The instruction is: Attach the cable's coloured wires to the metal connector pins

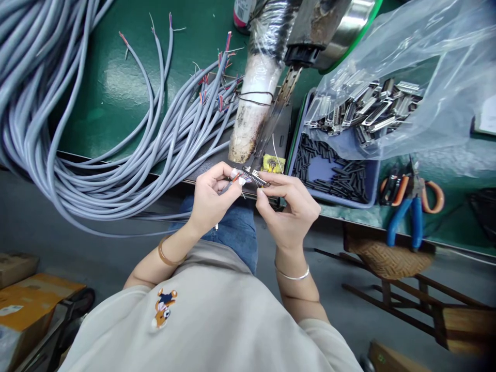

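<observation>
Our left hand (211, 199) pinches a grey cable (227, 187); our right hand (289, 206) pinches, it seems, a small metal connector (256, 177) above the bench (116, 88).

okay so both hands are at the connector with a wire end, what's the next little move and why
Probably ease the wire tip in the left hand into the connector that the right hand pinches. The tip already sits at the connector's end, under the iron, so a short push looks like all that is left.

A cable-assembly workshop: a green-topped counter (116, 88) carries bundled grey multi-core cables (46, 103), a blue plastic tray of short black sleeves (372, 178), bagged metal connector shells (368, 108) and blue-handled pliers (411, 217).
</observation>
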Demonstrator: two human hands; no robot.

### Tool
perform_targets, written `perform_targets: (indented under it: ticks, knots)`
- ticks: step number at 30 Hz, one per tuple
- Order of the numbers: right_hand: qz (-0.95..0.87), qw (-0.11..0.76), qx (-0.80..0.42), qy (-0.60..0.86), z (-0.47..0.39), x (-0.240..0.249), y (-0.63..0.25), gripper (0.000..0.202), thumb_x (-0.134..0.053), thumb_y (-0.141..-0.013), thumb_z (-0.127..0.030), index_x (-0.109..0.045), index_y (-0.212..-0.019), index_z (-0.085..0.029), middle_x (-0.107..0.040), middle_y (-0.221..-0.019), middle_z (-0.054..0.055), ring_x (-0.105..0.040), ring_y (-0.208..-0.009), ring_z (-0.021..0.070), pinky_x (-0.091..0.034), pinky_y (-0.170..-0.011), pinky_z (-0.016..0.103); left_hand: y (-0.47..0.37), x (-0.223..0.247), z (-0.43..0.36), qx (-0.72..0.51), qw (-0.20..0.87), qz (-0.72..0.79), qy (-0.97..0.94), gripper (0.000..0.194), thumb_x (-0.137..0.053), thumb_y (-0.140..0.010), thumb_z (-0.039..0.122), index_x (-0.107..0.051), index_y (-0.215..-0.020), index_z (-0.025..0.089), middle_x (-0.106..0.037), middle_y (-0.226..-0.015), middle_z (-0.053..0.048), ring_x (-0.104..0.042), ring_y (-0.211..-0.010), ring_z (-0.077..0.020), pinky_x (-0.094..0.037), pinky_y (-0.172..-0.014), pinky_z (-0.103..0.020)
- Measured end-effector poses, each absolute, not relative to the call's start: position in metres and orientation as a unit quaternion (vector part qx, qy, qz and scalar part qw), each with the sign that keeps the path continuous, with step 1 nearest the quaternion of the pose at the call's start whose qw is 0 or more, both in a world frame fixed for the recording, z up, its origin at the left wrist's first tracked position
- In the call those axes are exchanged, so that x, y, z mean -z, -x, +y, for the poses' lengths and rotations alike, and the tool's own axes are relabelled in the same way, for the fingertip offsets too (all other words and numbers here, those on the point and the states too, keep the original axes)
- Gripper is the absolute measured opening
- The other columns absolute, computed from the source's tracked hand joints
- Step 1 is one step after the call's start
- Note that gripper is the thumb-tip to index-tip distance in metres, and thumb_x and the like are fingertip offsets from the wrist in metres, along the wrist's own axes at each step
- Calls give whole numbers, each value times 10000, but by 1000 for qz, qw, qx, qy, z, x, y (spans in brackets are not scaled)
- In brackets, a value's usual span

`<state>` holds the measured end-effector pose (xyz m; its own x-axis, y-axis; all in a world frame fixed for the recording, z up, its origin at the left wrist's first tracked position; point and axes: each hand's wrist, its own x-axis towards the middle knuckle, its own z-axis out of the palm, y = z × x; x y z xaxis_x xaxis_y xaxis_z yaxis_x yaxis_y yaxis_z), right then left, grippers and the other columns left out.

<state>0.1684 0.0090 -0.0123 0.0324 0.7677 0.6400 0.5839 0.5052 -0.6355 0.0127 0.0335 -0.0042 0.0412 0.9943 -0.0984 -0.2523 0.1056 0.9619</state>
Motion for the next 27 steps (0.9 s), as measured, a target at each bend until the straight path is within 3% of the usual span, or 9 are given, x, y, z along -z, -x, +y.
perform_targets:
  ticks: [10,27]
  knots:
    - [-698,519,-53,490,11,16,-166,164,-750,-884,-93,-694,-880,-246,-835,-1080,33,-809,-925,198,-675,-814,355,-15,6,33,-546,528,462,-458,100,-750,-759,187,-654,-735,172,-680,-750,11,-590,-633,-71,-490,-596,-158]
    - [-701,518,-26,489,10,16,-164,175,-781,-880,-98,-721,-927,-256,-832,-1094,29,-812,-920,194,-687,-811,331,-15,3,32,-552,495,472,-478,79,-718,-770,163,-646,-740,178,-693,-764,7,-525,-576,-56,-431,-537,-159]
